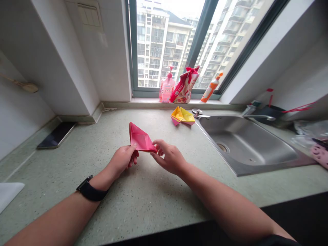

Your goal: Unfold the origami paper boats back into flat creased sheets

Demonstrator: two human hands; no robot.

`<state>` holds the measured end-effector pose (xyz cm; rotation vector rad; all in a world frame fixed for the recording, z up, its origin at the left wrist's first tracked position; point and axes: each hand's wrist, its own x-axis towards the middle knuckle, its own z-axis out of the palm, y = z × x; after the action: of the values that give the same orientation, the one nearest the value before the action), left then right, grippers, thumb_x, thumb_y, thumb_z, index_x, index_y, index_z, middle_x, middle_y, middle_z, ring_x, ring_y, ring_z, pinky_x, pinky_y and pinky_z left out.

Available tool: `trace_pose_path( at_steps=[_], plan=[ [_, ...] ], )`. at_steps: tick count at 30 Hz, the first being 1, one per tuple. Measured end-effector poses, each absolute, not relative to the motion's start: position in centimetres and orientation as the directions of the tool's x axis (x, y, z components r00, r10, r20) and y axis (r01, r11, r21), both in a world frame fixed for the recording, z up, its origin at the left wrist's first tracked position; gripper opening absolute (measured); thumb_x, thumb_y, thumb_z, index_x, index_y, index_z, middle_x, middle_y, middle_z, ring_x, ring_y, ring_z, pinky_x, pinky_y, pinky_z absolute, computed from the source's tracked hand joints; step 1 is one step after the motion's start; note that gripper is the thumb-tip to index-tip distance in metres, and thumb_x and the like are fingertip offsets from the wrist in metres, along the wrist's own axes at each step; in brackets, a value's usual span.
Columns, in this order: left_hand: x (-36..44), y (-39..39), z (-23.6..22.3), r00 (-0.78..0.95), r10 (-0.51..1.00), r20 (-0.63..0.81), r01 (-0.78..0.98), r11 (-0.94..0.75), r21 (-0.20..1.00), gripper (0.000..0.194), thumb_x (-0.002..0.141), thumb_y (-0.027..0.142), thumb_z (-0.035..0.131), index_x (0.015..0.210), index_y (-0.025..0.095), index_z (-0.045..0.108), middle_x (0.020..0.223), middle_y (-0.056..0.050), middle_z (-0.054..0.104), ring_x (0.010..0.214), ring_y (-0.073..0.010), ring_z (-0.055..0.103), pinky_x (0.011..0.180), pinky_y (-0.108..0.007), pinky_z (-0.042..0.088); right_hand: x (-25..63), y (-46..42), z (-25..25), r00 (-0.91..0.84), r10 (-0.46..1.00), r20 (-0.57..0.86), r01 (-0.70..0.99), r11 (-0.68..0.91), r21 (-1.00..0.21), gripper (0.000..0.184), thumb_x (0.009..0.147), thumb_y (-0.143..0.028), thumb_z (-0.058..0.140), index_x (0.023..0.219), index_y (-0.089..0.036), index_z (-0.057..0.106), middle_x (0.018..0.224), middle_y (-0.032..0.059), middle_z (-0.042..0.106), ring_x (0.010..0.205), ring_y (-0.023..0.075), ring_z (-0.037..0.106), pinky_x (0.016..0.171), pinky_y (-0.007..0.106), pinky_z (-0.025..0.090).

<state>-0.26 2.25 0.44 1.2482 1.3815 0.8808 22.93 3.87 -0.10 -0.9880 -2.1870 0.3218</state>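
Left of the sink (246, 143), the left hand (123, 159) and right hand (167, 157) pinch the folded pink paper (140, 138) between them; a slackened pinch could let it spring open, and pulling apart could tear it.

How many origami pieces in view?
2. A pink folded paper piece is held between the left hand and right hand. A yellow-and-pink folded paper piece lies on the speckled countertop beside the steel sink. None others visible; some could be hidden.
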Motion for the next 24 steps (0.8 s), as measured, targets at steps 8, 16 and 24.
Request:
trace_pose_path(
  at_steps=[8,16,24],
  plan=[
    [0.1,2.1,0.6,0.112,0.979,-0.168,0.196,0.144,0.970,0.052,0.095,0.066,0.054,0.080,0.018,0.065,0.061,-0.003,0.065,0.045,-0.0122,0.050,0.041,-0.022,0.034,23.4,4.8,0.0,-0.475,0.762,0.440,0.605,0.646,-0.466,0.009,0.099,-0.029,0.070,0.098,-0.024,0.063,0.085,0.0009,0.075,0.070,0.0147,0.067,0.069,0.026,0.049],
    [-0.4,2.6,-0.2,0.208,0.966,-0.153,0.150,0.123,0.981,0.058,0.093,0.072,0.056,0.097,0.016,0.070,0.070,-0.004,0.068,0.049,-0.0125,0.053,0.039,-0.022,0.036,27.4,6.8,2.9,-0.276,0.736,0.618,0.669,0.609,-0.426,0.016,0.102,-0.036,0.064,0.092,-0.024,0.065,0.086,0.0037,0.077,0.072,0.0188,0.072,0.070,0.030,0.054],
    [-0.6,2.7,-0.3,0.232,0.958,-0.167,0.153,0.133,0.979,0.055,0.094,0.069,0.058,0.097,0.016,0.070,0.073,-0.005,0.069,0.053,-0.0134,0.055,0.041,-0.022,0.041,36.2,8.6,6.9,0.214,0.611,0.762,0.850,0.269,-0.454,0.035,0.099,-0.052,0.057,0.078,-0.025,0.065,0.069,0.0044,0.070,0.068,0.0226,0.066,0.071,0.035,0.051]
  ],
)
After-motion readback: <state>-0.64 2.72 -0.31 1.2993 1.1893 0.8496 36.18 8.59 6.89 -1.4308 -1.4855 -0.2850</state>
